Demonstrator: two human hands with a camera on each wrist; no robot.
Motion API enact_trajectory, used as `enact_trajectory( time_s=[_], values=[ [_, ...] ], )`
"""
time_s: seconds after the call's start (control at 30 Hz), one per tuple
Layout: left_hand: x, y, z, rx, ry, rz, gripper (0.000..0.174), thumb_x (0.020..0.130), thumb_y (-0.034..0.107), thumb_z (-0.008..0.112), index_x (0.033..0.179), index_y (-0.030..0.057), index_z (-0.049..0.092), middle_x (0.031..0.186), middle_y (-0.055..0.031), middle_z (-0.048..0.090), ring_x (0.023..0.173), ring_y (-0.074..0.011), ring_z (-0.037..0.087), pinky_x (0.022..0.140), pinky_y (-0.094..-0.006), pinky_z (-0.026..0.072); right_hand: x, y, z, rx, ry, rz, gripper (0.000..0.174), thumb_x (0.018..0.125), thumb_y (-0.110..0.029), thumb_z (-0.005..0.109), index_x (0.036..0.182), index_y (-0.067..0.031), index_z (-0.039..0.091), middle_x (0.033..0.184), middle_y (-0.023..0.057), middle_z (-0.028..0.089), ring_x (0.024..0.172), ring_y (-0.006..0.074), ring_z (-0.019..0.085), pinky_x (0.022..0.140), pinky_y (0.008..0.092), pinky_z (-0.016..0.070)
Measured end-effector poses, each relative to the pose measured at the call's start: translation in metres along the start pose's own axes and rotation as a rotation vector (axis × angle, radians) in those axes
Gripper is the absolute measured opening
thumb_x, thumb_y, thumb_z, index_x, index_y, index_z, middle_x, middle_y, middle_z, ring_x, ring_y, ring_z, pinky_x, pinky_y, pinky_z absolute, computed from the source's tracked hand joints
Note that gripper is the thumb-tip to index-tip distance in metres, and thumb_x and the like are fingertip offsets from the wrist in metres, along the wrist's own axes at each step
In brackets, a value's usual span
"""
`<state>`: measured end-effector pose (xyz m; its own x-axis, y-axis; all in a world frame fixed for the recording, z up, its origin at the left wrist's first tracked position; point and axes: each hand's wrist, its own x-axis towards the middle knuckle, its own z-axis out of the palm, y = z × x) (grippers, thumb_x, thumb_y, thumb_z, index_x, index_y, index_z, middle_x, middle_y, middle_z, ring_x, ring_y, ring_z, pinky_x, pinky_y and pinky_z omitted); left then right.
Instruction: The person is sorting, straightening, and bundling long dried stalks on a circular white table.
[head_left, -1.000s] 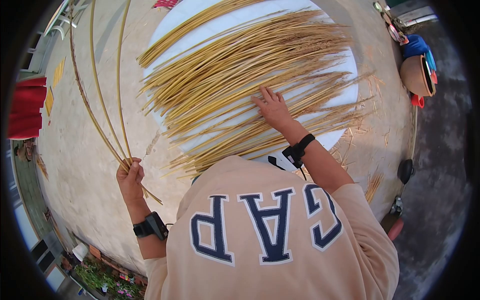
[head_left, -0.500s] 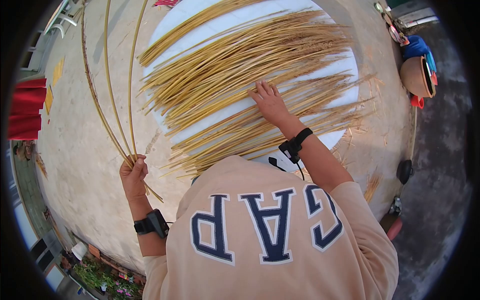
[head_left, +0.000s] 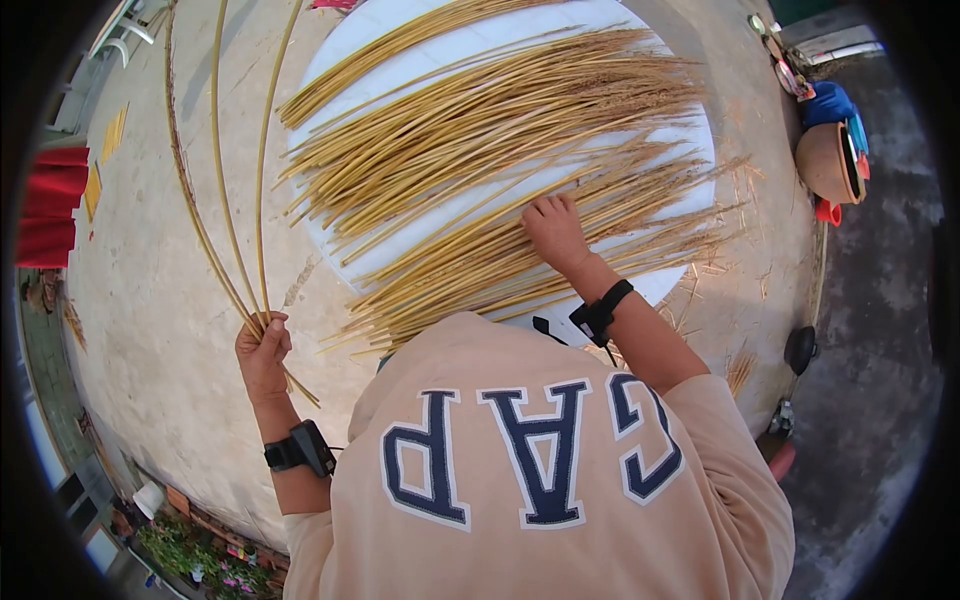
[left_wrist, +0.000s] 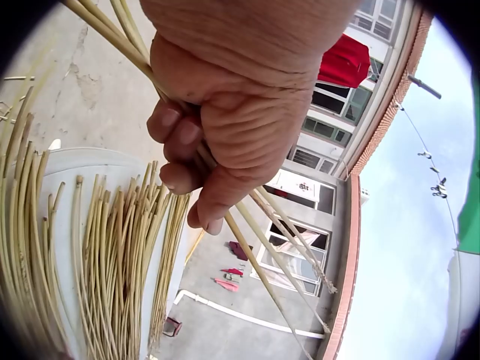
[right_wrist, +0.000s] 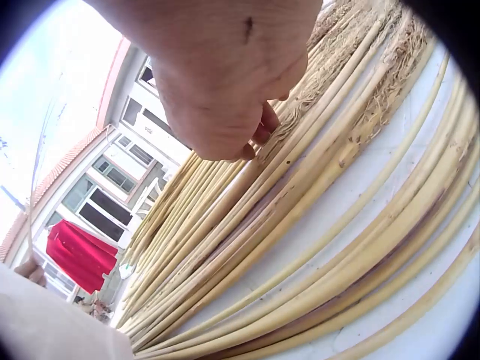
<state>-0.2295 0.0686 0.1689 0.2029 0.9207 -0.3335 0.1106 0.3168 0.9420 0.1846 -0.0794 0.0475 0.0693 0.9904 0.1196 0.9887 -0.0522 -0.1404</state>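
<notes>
In the head view my left hand (head_left: 263, 357) grips three long dry stalks (head_left: 217, 150), which fan upward over the ground left of the table. The left wrist view shows its thumb and fingers (left_wrist: 180, 139) curled round them. A round white table (head_left: 350, 38) bears bundles of yellow stalks with brushy brown heads, laid side by side. My right hand (head_left: 556, 236) is over the near bundle (head_left: 470, 262), its fingers bent down onto stalks (right_wrist: 240, 199) below their heads; its palm hides part of the grip. The middle bundle (head_left: 480, 120) lies just beyond it.
At the table's far side lies another bundle of stalks (head_left: 400, 45). Straw bits litter the ground to the right. A clay pot (head_left: 828, 165) stands at the right, a red cloth (head_left: 52, 207) hangs at the left, and plants (head_left: 190, 555) grow at the lower left.
My right hand moved toward the body, its fingers going from spread to curled, and stalks shifted with it to the near bundle. My left hand, keeping its stalks, swung slightly right at first.
</notes>
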Motion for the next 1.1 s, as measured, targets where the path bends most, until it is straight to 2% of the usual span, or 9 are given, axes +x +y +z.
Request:
enact_trajectory(
  time_s=[0.13, 0.37, 0.43, 0.53, 0.67, 0.73, 0.87, 0.93, 1.1],
  values=[
    [0.0, -0.001, -0.003, 0.014, -0.026, 0.003, 0.011, 0.077, 0.011, 0.065, 0.083, 0.0023, 0.061, 0.056, 0.0009, 0.05, 0.046, -0.0052, 0.041, 0.041, -0.0158, 0.0254, 0.021, 0.006, 0.002, 0.069, 0.011, 0.078, 0.02, 0.072, -0.004, 0.054, 0.092, -0.0041, 0.055, 0.085, 0.0112, 0.053, 0.084, 0.0275, 0.051, 0.08, 0.0418, 0.0396],
    [-0.007, 0.007, 0.003, 0.113, -0.009, -0.038, 0.01, 0.076, 0.01, 0.066, 0.082, 0.0028, 0.061, 0.057, 0.0022, 0.049, 0.048, -0.0055, 0.043, 0.043, -0.0169, 0.0304, 0.068, 0.02, 0.021, 0.04, 0.12, 0.047, 0.022, 0.071, -0.003, 0.056, 0.092, -0.0076, 0.059, 0.086, 0.0102, 0.053, 0.087, 0.0273, 0.05, 0.076, 0.0411, 0.0415],
    [-0.009, 0.008, 0.002, 0.132, -0.017, -0.041, 0.01, 0.076, 0.009, 0.065, 0.081, 0.0024, 0.061, 0.056, 0.0026, 0.049, 0.047, -0.0049, 0.041, 0.043, -0.0172, 0.0292, 0.077, 0.019, 0.025, -0.015, -0.047, 0.078, 0.025, 0.073, -0.003, 0.057, 0.097, -0.0079, 0.059, 0.091, 0.0107, 0.054, 0.091, 0.0285, 0.05, 0.079, 0.0443, 0.0412],
    [-0.012, 0.009, 0.003, 0.146, -0.03, -0.045, 0.008, 0.076, 0.007, 0.064, 0.08, 0.0013, 0.061, 0.056, 0.0038, 0.046, 0.047, -0.0034, 0.036, 0.042, -0.0181, 0.0257, 0.081, 0.016, 0.039, 0.017, 0.018, 0.177, 0.007, 0.075, -0.008, 0.06, 0.082, -0.0092, 0.061, 0.092, 0.01, 0.055, 0.092, 0.0293, 0.05, 0.078, 0.0458, 0.0405],
    [-0.013, 0.003, 0.003, 0.162, -0.048, -0.032, 0.007, 0.076, 0.006, 0.063, 0.08, 0.0008, 0.061, 0.055, 0.004, 0.046, 0.046, -0.0033, 0.035, 0.042, -0.0181, 0.0248, 0.081, 0.015, 0.044, 0.038, -0.115, 0.208, 0.01, 0.076, -0.011, 0.062, 0.086, -0.0099, 0.06, 0.093, 0.0108, 0.055, 0.092, 0.03, 0.05, 0.079, 0.0473, 0.0397],
    [-0.012, 0.003, 0.004, 0.174, -0.055, -0.049, 0.007, 0.077, 0.007, 0.062, 0.08, 0.0008, 0.061, 0.055, 0.0038, 0.045, 0.046, -0.0032, 0.035, 0.042, -0.0184, 0.0243, 0.077, 0.017, 0.047, -0.059, -0.056, 0.034, 0.012, 0.077, -0.012, 0.062, 0.088, -0.0115, 0.057, 0.09, 0.0087, 0.056, 0.091, 0.0284, 0.051, 0.077, 0.047, 0.0392],
    [-0.01, 0.004, 0.008, 0.162, -0.048, -0.053, 0.008, 0.079, 0.008, 0.061, 0.081, 0.001, 0.061, 0.055, 0.0034, 0.045, 0.046, -0.0036, 0.035, 0.042, -0.0187, 0.0239, 0.075, 0.029, 0.028, 0.029, -0.075, -0.05, 0.014, 0.077, -0.011, 0.061, 0.087, -0.0128, 0.053, 0.084, 0.0056, 0.055, 0.086, 0.0262, 0.052, 0.076, 0.0439, 0.0383],
    [-0.007, 0.002, 0.008, 0.098, -0.068, -0.027, 0.011, 0.082, 0.012, 0.06, 0.082, 0.0012, 0.061, 0.054, 0.0031, 0.046, 0.045, -0.0039, 0.035, 0.041, -0.0185, 0.023, 0.074, 0.031, 0.004, 0.107, -0.107, -0.081, 0.019, 0.079, -0.007, 0.058, 0.097, -0.0116, 0.054, 0.084, 0.0093, 0.055, 0.089, 0.0282, 0.052, 0.077, 0.0458, 0.0371],
    [-0.001, 0.014, 0.028, 0.111, -0.092, 0.024, 0.014, 0.085, 0.015, 0.056, 0.084, 0.0013, 0.061, 0.064, -0.0009, 0.055, 0.053, -0.0062, 0.043, 0.049, -0.0192, 0.0317, 0.056, 0.019, -0.014, 0.141, -0.092, -0.22, 0.014, 0.076, -0.005, 0.053, 0.087, -0.0131, 0.051, 0.074, 0.0084, 0.049, 0.078, 0.0264, 0.052, 0.076, 0.0398, 0.0378]
  ],
)
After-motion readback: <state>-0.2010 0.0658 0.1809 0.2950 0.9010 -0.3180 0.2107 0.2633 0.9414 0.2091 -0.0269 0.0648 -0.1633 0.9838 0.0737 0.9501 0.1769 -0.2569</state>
